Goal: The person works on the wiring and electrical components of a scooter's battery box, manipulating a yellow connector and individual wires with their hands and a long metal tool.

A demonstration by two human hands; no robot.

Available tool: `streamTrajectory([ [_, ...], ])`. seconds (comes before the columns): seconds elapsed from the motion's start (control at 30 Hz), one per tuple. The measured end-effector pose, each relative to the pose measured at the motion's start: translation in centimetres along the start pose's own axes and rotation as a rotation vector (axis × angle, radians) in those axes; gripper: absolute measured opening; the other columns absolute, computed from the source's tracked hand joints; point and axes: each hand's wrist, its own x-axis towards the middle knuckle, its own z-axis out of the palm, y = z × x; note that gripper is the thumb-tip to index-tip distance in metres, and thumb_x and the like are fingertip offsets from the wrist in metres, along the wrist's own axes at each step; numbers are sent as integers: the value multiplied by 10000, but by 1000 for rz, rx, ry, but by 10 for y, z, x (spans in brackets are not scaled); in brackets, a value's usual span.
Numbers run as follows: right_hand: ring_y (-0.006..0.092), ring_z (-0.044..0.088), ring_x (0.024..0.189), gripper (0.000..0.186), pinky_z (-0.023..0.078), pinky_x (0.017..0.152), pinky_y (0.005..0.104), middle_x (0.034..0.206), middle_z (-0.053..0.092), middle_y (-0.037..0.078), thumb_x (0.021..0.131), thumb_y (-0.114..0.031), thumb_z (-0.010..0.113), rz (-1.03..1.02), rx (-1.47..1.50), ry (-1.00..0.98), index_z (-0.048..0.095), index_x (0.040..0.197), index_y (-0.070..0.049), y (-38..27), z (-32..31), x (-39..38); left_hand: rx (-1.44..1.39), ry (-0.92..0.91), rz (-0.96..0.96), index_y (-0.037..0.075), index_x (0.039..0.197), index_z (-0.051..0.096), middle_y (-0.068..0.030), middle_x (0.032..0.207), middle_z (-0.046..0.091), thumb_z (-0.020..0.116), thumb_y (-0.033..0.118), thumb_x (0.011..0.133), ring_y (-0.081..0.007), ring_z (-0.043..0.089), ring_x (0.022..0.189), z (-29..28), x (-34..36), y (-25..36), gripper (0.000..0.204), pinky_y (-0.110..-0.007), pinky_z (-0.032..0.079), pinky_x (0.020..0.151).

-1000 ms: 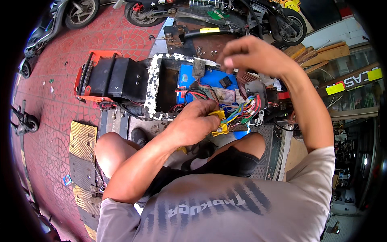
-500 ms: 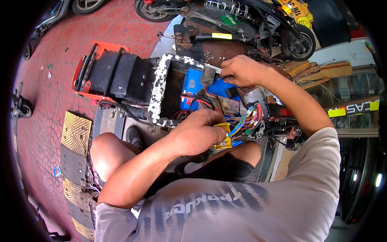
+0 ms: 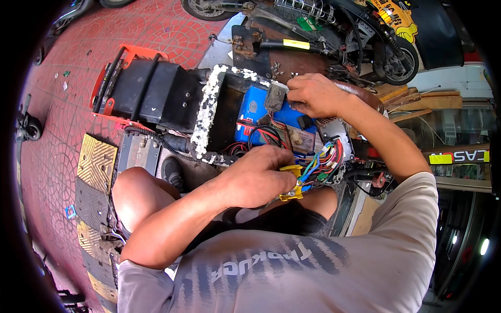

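My left hand (image 3: 258,177) is closed round a yellow piece (image 3: 292,194) with small metal parts, beside the near edge of an open compartment. Colored wires (image 3: 327,159) bunch just to its right. My right hand (image 3: 318,95) is at the compartment's far edge with its fingers bent together; whatever they hold is hidden. Next to those fingers is a small dark grey block (image 3: 275,97) with a cable, above a blue battery pack (image 3: 254,106) inside the compartment. White flaky residue covers the compartment's rim (image 3: 204,117). Red and black wires (image 3: 263,134) cross the battery's near side.
A black seat section (image 3: 164,99) with an orange frame (image 3: 146,52) extends to the left. Yellow and black ramp pieces (image 3: 96,161) lie on red paving (image 3: 57,146). A shock absorber spring (image 3: 308,10) and a wheel (image 3: 399,60) are beyond. Wood strips (image 3: 428,101) lie at right.
The view has shifted slightly. My left hand keeps its grip on the yellow piece, which has turned a little. My right hand stays at the far edge, fingers still bent.
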Motion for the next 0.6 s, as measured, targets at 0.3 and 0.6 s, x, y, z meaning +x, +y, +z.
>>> streamTrajectory([
  [0.3, 183, 632, 755, 100, 504, 673, 332, 854, 624, 71, 856, -80, 767, 204, 435, 236, 709, 924, -35, -8, -26, -10, -67, 42, -16, -73, 1109, 718, -134, 915, 734, 632, 128, 868, -170, 666, 871, -3, 2, 8, 326, -366, 534, 808],
  [0.6, 60, 628, 760, 97, 524, 697, 252, 860, 672, 22, 901, -5, 726, 226, 863, 472, 665, 977, -4, -152, -109, -10, -372, 138, -88, -19, 1052, 677, -39, 800, 618, 652, 33, 812, -104, 558, 619, -11, 7, 22, 247, -268, 453, 497],
])
